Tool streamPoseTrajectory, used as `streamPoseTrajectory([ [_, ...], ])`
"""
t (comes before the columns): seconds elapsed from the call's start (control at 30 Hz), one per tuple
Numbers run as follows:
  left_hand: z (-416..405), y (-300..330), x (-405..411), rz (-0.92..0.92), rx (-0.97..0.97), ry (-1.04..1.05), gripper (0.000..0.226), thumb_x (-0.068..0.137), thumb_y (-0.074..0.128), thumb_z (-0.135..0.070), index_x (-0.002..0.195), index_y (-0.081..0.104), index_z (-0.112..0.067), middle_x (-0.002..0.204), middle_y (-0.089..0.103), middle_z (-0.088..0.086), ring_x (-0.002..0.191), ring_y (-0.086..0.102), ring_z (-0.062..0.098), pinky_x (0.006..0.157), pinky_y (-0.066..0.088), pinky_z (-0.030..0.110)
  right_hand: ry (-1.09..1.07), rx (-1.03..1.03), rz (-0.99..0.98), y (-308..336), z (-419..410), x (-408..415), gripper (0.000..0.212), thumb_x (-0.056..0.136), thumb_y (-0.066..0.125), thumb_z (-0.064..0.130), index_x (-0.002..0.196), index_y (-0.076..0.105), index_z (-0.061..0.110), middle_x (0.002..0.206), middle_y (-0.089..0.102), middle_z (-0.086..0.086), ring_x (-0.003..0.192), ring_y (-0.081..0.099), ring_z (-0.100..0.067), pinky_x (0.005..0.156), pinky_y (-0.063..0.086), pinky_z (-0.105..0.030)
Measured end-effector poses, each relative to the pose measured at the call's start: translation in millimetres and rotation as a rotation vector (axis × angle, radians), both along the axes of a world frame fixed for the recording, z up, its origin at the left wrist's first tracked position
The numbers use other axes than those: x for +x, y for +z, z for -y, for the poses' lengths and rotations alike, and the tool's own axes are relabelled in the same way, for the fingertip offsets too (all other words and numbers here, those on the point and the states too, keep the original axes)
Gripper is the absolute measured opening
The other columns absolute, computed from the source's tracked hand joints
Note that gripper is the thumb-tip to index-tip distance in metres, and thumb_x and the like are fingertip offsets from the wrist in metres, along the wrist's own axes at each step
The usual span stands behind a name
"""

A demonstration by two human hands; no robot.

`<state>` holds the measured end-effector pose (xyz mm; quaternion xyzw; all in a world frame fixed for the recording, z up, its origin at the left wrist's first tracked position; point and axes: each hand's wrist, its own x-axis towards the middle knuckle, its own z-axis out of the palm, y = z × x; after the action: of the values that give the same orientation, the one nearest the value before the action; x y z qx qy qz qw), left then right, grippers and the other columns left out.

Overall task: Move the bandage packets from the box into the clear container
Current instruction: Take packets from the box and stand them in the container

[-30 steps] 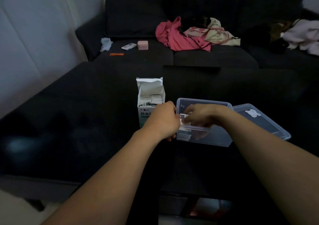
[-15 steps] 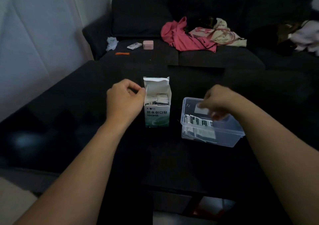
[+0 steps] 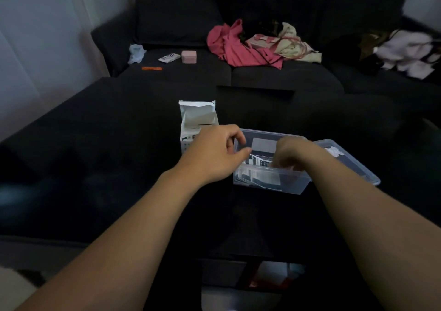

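Note:
A white bandage box (image 3: 198,120) stands open-topped on the dark table, with packets showing inside. Right of it sits the clear container (image 3: 269,182), holding a row of upright bandage packets (image 3: 259,161). My left hand (image 3: 214,155) is at the container's left rim, in front of the box. Its fingers are curled and its thumb and forefinger pinch a packet at the end of the row. My right hand (image 3: 293,155) reaches down into the container, slightly blurred, with its fingertips curled onto the packets.
The container's clear lid (image 3: 346,160) lies against its right side. Behind the table is a dark sofa with red clothing (image 3: 238,46), a pink case (image 3: 189,56), a small packet (image 3: 169,58) and an orange stick (image 3: 152,68). Pale clothes (image 3: 405,53) lie at the right.
My left hand has moved from the box's left side across to the container's left rim. My right hand has dropped from above the container down into it. The view has shifted.

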<state>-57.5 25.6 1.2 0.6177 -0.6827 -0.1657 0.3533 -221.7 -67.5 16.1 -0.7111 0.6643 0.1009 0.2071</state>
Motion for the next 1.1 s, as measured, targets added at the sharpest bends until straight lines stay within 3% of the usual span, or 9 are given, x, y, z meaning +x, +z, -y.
streamPoseTrajectory([
  [0.13, 9, -8, -4, 0.222, 0.182, 0.024, 0.034, 0.095, 0.065, -0.039, 0.124, 0.054, -0.027, 0.083, 0.059, -0.005, 0.077, 0.062, 0.016, 0.071, 0.057, 0.038, 0.005, 0.033, 0.092, -4, -2, 4, 0.047, 0.093, 0.070, 0.021, 0.132, 0.053, 0.002, 0.129, 0.060, -0.015, 0.099, 0.060, -0.027, 0.088, 0.053, -0.035],
  [0.27, 11, -9, -5, 0.061, 0.308, 0.036, 0.028, 0.101, 0.058, -0.027, 0.126, 0.045, -0.023, 0.089, 0.065, 0.002, 0.070, 0.071, 0.021, 0.049, 0.057, 0.030, -0.060, 0.094, 0.231, -10, 3, 7, 0.039, 0.090, 0.073, 0.018, 0.122, 0.057, 0.003, 0.089, 0.062, -0.008, 0.084, 0.060, -0.022, 0.085, 0.055, -0.037],
  [0.4, 12, -9, -4, -0.026, 0.350, 0.051, 0.030, 0.103, 0.053, -0.023, 0.132, 0.044, -0.021, 0.091, 0.068, 0.006, 0.068, 0.072, 0.019, 0.047, 0.054, 0.026, -0.176, 0.202, 0.353, -11, 6, 9, 0.021, 0.089, 0.073, 0.010, 0.099, 0.057, 0.001, 0.072, 0.064, -0.010, 0.050, 0.064, -0.016, 0.041, 0.051, -0.024],
  [0.53, 16, -9, -6, -0.063, 0.388, 0.064, 0.025, 0.103, 0.054, -0.024, 0.127, 0.046, -0.021, 0.089, 0.072, 0.008, 0.070, 0.073, 0.018, 0.050, 0.056, 0.027, -0.117, 0.135, 0.316, -15, 9, 15, 0.039, 0.087, 0.077, 0.020, 0.115, 0.055, 0.005, 0.085, 0.062, -0.008, 0.082, 0.063, -0.020, 0.084, 0.054, -0.035],
  [0.6, 18, -11, -6, -0.112, 0.421, 0.078, 0.023, 0.103, 0.054, -0.023, 0.126, 0.049, -0.019, 0.087, 0.073, 0.008, 0.066, 0.072, 0.017, 0.048, 0.053, 0.026, -0.105, 0.103, 0.293, -15, 8, 18, 0.047, 0.087, 0.077, 0.023, 0.122, 0.053, 0.005, 0.091, 0.060, -0.008, 0.095, 0.062, -0.023, 0.095, 0.051, -0.037],
  [0.77, 21, -15, -7, -0.191, 0.448, 0.087, 0.027, 0.104, 0.055, -0.019, 0.129, 0.053, -0.011, 0.081, 0.075, 0.012, 0.058, 0.070, 0.017, 0.043, 0.050, 0.024, -0.099, 0.146, 0.264, -12, 6, 26, 0.038, 0.086, 0.077, 0.029, 0.109, 0.057, 0.006, 0.104, 0.066, -0.010, 0.107, 0.064, -0.024, 0.101, 0.049, -0.039],
  [0.87, 20, -12, -7, -0.202, 0.465, 0.082, 0.027, 0.104, 0.053, -0.020, 0.130, 0.053, -0.011, 0.083, 0.076, 0.012, 0.062, 0.072, 0.019, 0.044, 0.052, 0.025, -0.140, 0.190, 0.380, -14, 8, 28, 0.030, 0.085, 0.078, 0.020, 0.101, 0.056, 0.007, 0.095, 0.067, -0.010, 0.088, 0.066, -0.022, 0.079, 0.056, -0.034],
  [1.03, 18, -12, -7, -0.213, 0.468, 0.083, 0.029, 0.104, 0.054, -0.019, 0.132, 0.051, -0.011, 0.083, 0.076, 0.013, 0.059, 0.070, 0.018, 0.043, 0.051, 0.025, -0.247, 0.321, 0.528, -13, 7, 28, 0.035, 0.083, 0.078, 0.010, 0.105, 0.052, 0.004, 0.099, 0.067, -0.014, 0.086, 0.068, -0.026, 0.066, 0.059, -0.036],
  [1.1, 18, -12, -7, -0.219, 0.472, 0.088, 0.032, 0.104, 0.054, -0.018, 0.134, 0.050, -0.011, 0.084, 0.076, 0.013, 0.058, 0.069, 0.017, 0.042, 0.050, 0.024, -0.265, 0.344, 0.552, -13, 7, 28, 0.036, 0.082, 0.078, 0.009, 0.107, 0.052, 0.005, 0.104, 0.068, -0.016, 0.094, 0.069, -0.028, 0.079, 0.061, -0.040],
])
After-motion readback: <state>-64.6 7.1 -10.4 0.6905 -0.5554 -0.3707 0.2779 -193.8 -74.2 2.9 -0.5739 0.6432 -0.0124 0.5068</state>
